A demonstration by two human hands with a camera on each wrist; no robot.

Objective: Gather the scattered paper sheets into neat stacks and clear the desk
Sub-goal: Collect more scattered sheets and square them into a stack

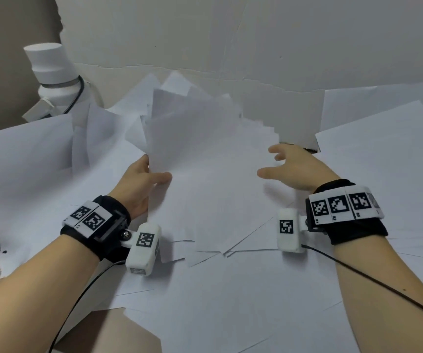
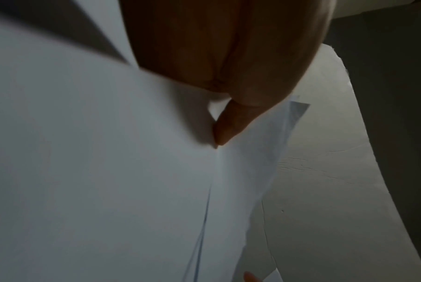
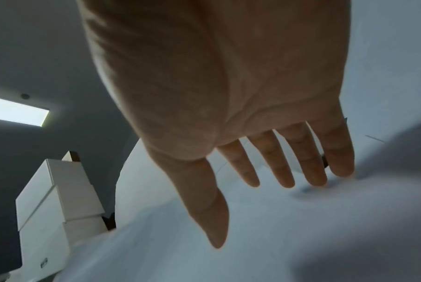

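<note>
Lab desk (robot arm beside).

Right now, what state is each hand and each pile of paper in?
left hand: grips a lifted bundle of sheets, thumb on top.
right hand: open, fingers spread, holding nothing.
loose sheets: scattered flat, overlapping across the desk.

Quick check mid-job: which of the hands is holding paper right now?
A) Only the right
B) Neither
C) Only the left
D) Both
C. The left hand pinches the lifted sheets at their lower edge, thumb on top, while the right hand is spread open with straight fingers above the scattered sheets, gripping nothing.
</note>
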